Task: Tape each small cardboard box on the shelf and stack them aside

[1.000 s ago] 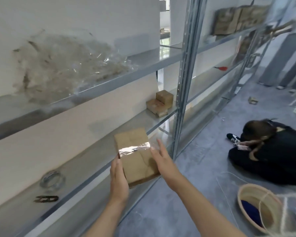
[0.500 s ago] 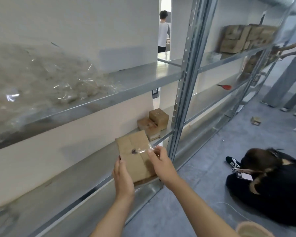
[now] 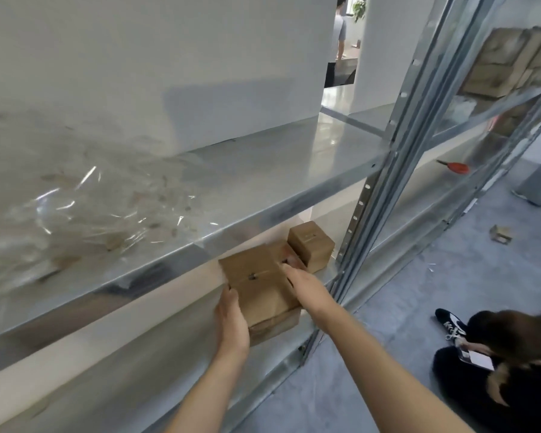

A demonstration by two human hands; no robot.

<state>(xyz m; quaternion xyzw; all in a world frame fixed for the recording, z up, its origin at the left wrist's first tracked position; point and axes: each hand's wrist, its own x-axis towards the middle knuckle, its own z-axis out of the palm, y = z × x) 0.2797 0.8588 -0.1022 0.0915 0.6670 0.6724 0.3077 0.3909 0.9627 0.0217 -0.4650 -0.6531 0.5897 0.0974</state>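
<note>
A small cardboard box [image 3: 260, 289] with clear tape across its top is held just above the lower shelf [image 3: 320, 278], tilted. My left hand [image 3: 231, 320] grips its left near side, thumb on top. My right hand [image 3: 306, 289] holds its right edge, fingers reaching over the far corner. Just beyond it, at the shelf's right end, stands a taped box [image 3: 311, 246]. A lower box [image 3: 291, 256] next to that one is mostly hidden by the held box and my fingers.
A heap of crumpled clear tape [image 3: 91, 214] lies on the upper shelf [image 3: 263, 170]. The metal upright [image 3: 372, 198] stands right of the boxes. A red-handled tool [image 3: 456, 167] lies on the neighbouring shelf. A person [image 3: 512, 354] sits on the floor at right, and a small box [image 3: 500, 234] lies on the floor.
Both hands have carried the taped box away from me and to the right, up close to the boxes at the shelf's end. The tape roll at left has left the view.
</note>
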